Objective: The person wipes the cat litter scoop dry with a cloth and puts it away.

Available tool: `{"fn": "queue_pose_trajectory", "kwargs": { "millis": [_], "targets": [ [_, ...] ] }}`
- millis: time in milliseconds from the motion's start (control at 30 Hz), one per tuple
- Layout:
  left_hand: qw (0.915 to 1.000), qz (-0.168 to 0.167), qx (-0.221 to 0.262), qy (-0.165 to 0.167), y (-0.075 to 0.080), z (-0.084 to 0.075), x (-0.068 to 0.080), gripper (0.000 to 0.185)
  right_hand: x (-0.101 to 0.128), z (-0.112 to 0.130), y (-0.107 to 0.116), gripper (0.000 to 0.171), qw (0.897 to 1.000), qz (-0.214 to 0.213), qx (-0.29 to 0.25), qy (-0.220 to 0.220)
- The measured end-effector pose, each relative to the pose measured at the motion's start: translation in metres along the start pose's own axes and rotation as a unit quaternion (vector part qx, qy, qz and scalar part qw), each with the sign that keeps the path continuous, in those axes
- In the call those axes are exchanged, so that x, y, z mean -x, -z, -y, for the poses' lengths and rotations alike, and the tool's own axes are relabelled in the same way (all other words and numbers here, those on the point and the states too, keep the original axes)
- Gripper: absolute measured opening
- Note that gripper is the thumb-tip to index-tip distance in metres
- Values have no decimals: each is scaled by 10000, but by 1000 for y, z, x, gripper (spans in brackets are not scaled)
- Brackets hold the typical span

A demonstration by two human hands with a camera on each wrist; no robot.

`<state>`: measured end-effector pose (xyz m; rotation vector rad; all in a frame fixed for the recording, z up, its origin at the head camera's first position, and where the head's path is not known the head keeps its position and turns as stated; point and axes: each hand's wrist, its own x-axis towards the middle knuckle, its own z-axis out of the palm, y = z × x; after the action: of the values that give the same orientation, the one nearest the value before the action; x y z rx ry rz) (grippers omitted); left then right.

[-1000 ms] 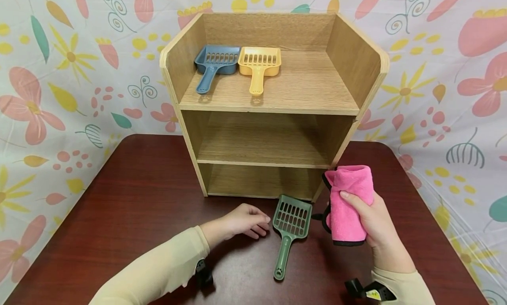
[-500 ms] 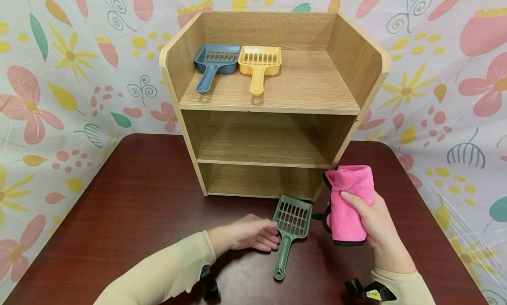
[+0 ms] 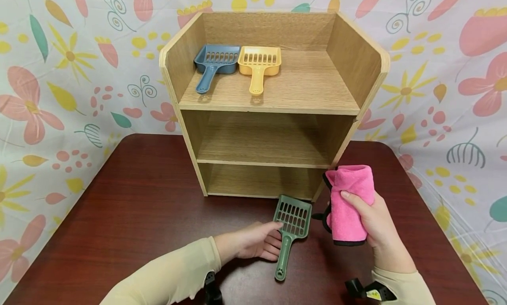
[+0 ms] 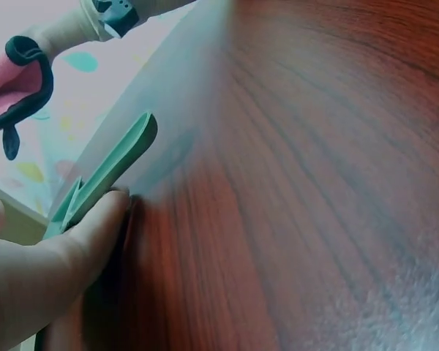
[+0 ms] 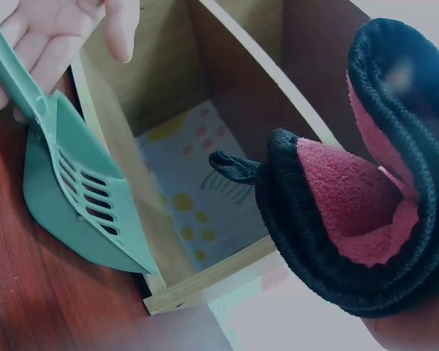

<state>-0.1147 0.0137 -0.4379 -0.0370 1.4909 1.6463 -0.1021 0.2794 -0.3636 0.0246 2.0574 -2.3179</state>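
A dark red-brown table [image 3: 130,199] carries a wooden shelf unit [image 3: 273,104] with three open levels, standing toward the back edge. A flower-printed cloth [image 3: 59,76] hangs behind both.

On the top level of the shelf unit lie a blue scoop [image 3: 214,65] and a yellow scoop [image 3: 258,65], side by side and touching at the heads, handles pointing toward the person.

A green scoop [image 3: 291,228] lies on the table just in front of the shelf unit's lower right corner, slotted head toward the shelf, handle toward the person. The right wrist view shows its head [image 5: 80,197] close to the shelf's bottom edge.

The left hand [image 3: 253,243] rests on the table against the scoop where the head meets the handle. Its fingers [image 4: 95,227] are laid along the handle and touch it; the thumb lies near the head. Whether they have closed round the handle cannot be told.

The right hand [image 3: 376,225] is raised above the table to the right of the green scoop. Its fingers are curled round a folded pink cloth [image 3: 350,199] with black edging, held upright.
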Motion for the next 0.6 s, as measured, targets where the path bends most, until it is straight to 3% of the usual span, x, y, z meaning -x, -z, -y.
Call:
{"fn": "queue_pose_trajectory", "kwargs": {
  "millis": [400, 600],
  "targets": [
    [9998, -71, 111, -117, 8, 4, 0, 51, -1, 0, -1, 11, 9999, 6, -149, -11],
    [9994, -203, -111, -259, 17, 2, 7, 47, -1, 0, -1, 11, 9998, 89, -198, 20]
  ]
}}
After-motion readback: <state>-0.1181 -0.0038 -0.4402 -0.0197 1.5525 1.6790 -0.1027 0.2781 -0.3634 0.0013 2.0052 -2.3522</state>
